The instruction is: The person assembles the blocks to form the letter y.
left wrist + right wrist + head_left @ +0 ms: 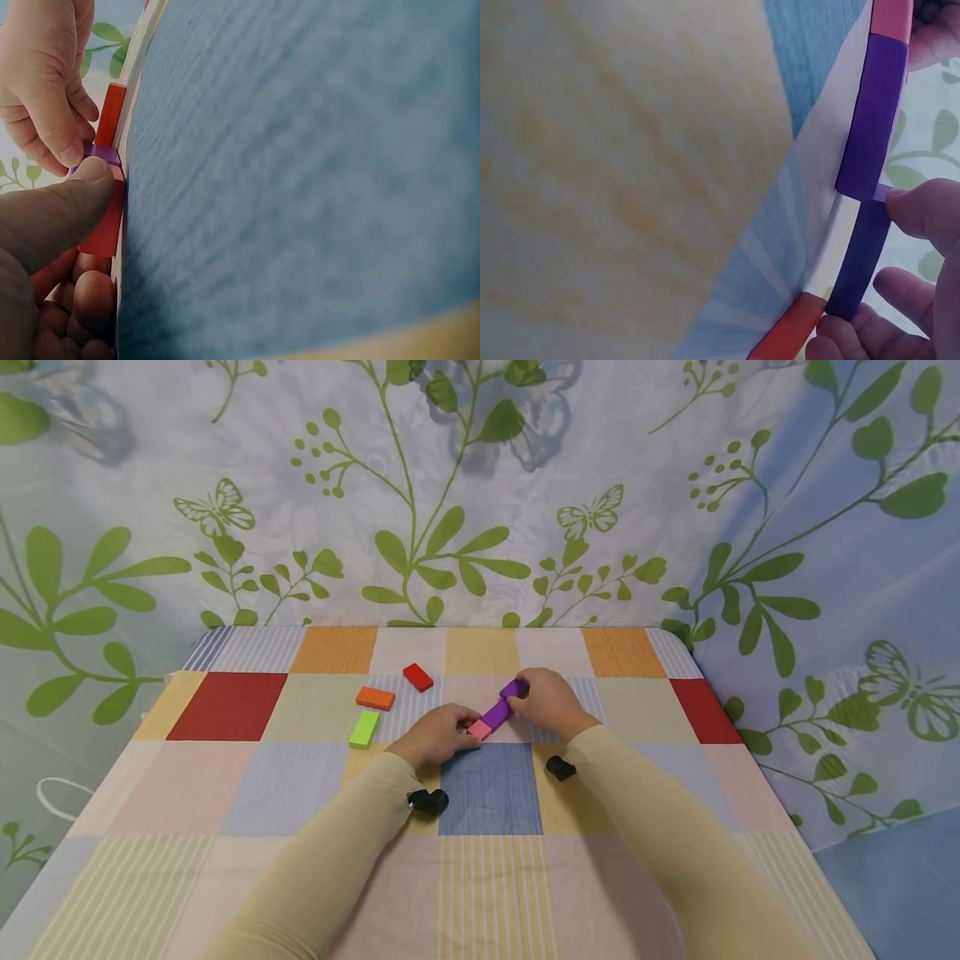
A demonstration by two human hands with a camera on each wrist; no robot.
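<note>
Right at the pink block (480,730), holding on with the left hand (435,735), closed down to a narrow pinch around its left end. And look, butted against the pink block's right end: the inner purple block (496,715), lying in line with it!

Farther along, beyond and to the right of the pink block, pinching the outer purple block (513,688) with the right hand (553,703), nearly closed, gripping by thumb and fingers. Set slightly out of line, too, right by the inner block's far end. Cannot tell whether flat down or lifted.

Over to the left of the pink block now, well apart: the lime block (364,729). Also left, but farther back: the orange block (375,697), near the lime one. Beyond the pink block and to its left, lying slantwise: the red block (417,677).

Beneath the pink block, patchwork worktop (491,789); well behind it, a leafy curtain (450,568).
</note>
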